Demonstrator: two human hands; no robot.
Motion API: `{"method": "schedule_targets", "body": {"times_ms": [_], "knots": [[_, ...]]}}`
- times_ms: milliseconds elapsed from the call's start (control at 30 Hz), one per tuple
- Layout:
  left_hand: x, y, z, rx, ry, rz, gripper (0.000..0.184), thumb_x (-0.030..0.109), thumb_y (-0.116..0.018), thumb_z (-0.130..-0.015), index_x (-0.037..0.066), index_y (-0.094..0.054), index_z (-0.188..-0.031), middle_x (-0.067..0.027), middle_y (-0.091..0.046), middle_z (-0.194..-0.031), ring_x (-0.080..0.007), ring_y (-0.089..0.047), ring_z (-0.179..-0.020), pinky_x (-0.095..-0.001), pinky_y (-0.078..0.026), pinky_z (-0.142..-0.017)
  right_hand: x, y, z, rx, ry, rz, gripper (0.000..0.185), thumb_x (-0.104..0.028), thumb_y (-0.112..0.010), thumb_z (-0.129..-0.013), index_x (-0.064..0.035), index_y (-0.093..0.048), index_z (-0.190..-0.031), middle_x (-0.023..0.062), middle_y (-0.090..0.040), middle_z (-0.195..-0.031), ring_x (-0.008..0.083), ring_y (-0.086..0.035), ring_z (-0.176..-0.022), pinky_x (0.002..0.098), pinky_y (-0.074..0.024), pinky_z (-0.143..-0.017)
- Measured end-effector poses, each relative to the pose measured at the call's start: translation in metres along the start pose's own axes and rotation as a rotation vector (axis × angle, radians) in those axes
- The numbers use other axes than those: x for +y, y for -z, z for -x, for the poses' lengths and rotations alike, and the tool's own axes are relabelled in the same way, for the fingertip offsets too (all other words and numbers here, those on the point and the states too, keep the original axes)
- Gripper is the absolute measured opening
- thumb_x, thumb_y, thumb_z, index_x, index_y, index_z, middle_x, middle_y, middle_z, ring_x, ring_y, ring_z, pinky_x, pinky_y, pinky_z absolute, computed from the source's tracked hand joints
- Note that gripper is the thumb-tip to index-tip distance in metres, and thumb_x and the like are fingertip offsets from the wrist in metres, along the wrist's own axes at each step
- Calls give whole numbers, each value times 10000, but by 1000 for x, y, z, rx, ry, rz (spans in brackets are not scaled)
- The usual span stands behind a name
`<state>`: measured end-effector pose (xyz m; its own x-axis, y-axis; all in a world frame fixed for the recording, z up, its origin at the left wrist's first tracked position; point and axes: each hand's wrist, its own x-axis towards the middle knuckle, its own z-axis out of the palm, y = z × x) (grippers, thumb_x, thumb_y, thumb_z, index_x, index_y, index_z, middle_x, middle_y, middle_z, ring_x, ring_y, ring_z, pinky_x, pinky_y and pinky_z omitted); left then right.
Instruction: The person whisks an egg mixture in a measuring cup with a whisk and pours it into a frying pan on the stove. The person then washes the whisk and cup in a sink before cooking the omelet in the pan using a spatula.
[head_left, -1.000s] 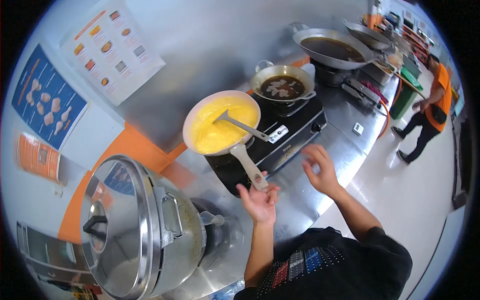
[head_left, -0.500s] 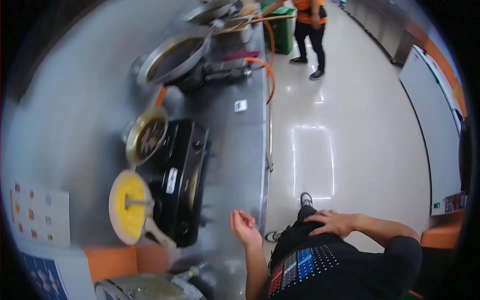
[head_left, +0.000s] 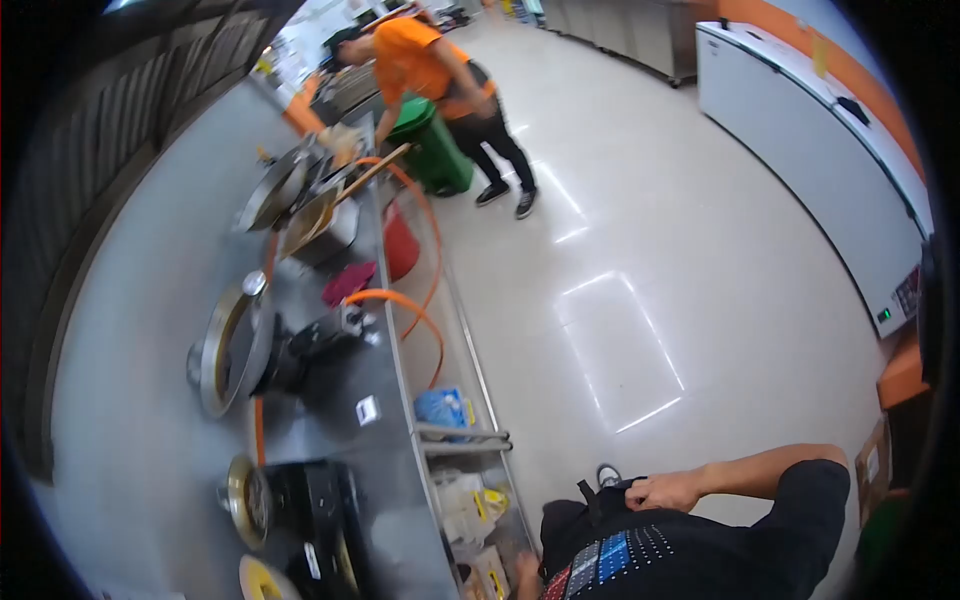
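My right hand (head_left: 665,490) rests at my waist with its fingers curled against dark clothing. What it may hold there is hidden. A dark strap (head_left: 590,503) sticks out just beside it. My left hand (head_left: 527,567) shows only in small part at the bottom, low beside the steel counter (head_left: 400,500); its fingers are not clear. Nearest to it are packages (head_left: 490,570) on the lower shelf. On the counter, a black portable stove (head_left: 315,520) stands next to a small pan (head_left: 245,502) and a bowl with yellow contents (head_left: 265,580).
A wide wok (head_left: 228,350) sits on a burner further along the counter. Beyond are a rectangular pot (head_left: 325,235) with a wooden handle (head_left: 370,172) and an orange hose (head_left: 425,325). A person in orange (head_left: 425,70) bends near a green bin (head_left: 430,145). A white chest freezer (head_left: 800,150) stands right.
The view has swung up and along the counter. My left hand has dropped from over the counter to beside it. My right hand's fingers, spread on my thigh before, are now curled at my waist.
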<state>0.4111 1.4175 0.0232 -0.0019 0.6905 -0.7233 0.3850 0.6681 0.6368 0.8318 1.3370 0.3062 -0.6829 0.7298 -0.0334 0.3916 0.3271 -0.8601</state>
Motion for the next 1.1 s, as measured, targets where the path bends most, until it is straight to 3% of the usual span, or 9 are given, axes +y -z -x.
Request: {"method": "schedule_targets", "body": {"times_ms": [500, 600, 633, 667, 700, 733, 800, 867, 1100], "knots": [[302, -238, -224, -295, 197, -321, 636, 480, -226, -940, -58, -497, -1144, -166, -593, -983, -259, -552, -882, -365, -435, -806, 126, 140, 132, 480, -401, 103, 479, -241, -665, -620, -45, -470, -1011, 133, -446, -967, 323, -454, -950, 435, -418, -762], [425, -314, -328, -370, -119, -549, 717, 523, -183, -942, -80, -487, -1183, -187, -596, -1034, -280, -552, -936, -383, -433, -856, 131, 182, 158, 478, -519, 181, 536, -275, -686, -574, -69, -453, -1011, 119, -449, -966, 311, -467, -952, 417, -429, -737], [501, -352, -370, -442, -362, -1192, 597, 494, -207, -939, 12, -558, -966, -106, -566, -679, -267, -539, -611, -411, -457, -620, 133, 191, 161, 536, -543, 196, 539, -285, -685, -576, -69, -452, -1011, 119, -450, -963, 310, -470, -952, 412, -431, -733], [580, -419, -319, -418, -354, -1066, 711, 518, -221, -934, -97, -521, -1127, -267, -577, -1075, -341, -550, -1050, -404, -430, -881, 136, 200, 161, 596, -566, 214, 541, -296, -684, -578, -70, -451, -1011, 118, -450, -961, 308, -473, -952, 407, -432, -729], [606, -483, -416, -303, -796, -1116, 561, 423, -257, -952, 35, -538, -660, -69, -461, -524, -216, -474, -497, -380, -390, -483, 145, 206, 168, 693, -568, 229, 508, -308, -669, -594, -65, -466, -991, 117, -459, -942, 315, -487, -912, 406, -431, -716], [666, -548, -391, -350, -833, -1154, 605, 408, -256, -947, -88, -601, -910, -298, -599, -951, -407, -589, -912, -451, -461, -750, 156, 210, 173, 787, -599, 237, 484, -304, -663, -603, -64, -472, -977, 116, -463, -937, 313, -492, -902, 405, -432, -713], [778, -642, -294, -467, -1093, -1368, 349, 236, -393, -916, -68, -554, -974, -260, -607, -912, -389, -589, -850, -446, -448, -707, 179, 216, 179, 969, -654, 259, 435, -296, -650, -622, -61, -485, -949, 113, -472, -927, 310, -502, -882, 404, -435, -706], [807, -727, -264, -452, -1345, -793, 251, 167, -456, -885, -33, -537, -1014, -202, -609, -770, -336, -595, -700, -420, -451, -629, 196, 229, 189, 1137, -718, 289, 329, -281, -585, -701, -54, -495, -922, 109, -490, -907, 300, -522, -834, 384, -447, -679], [760, -885, -265, -1004, -979, -845, 243, 160, -386, -893, 34, -564, -1000, -126, -612, -745, -226, -593, -670, -341, -476, -628, 295, 346, 263, 1345, -757, 375, 295, -266, -602, -677, -82, -514, -890, 97, -495, -806, 309, -537, -716, 384, -445, -601]]}}
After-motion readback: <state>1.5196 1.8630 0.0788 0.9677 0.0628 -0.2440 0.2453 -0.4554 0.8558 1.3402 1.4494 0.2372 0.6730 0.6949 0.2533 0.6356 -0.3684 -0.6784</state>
